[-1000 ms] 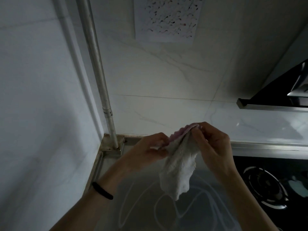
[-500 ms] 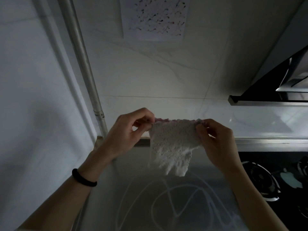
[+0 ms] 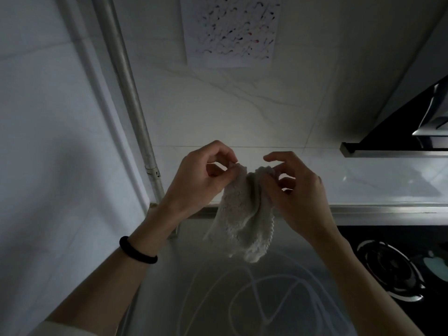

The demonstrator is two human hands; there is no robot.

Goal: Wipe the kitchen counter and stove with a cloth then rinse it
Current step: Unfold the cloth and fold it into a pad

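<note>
Above the table [image 3: 189,299] near its back edge, the cloth [image 3: 242,221] hangs pinched by the left hand [image 3: 201,178] and the right hand [image 3: 298,197], seemingly lightly in this dimness, so a slipping pinch could drop it.

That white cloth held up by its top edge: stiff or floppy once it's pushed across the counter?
Probably floppy: pinched between the left hand and right hand, the cloth sags in soft folds. Likely light, since fingertip pinches alone carry it. Its nubbly weave may drag and bunch when pushed flat.
</note>
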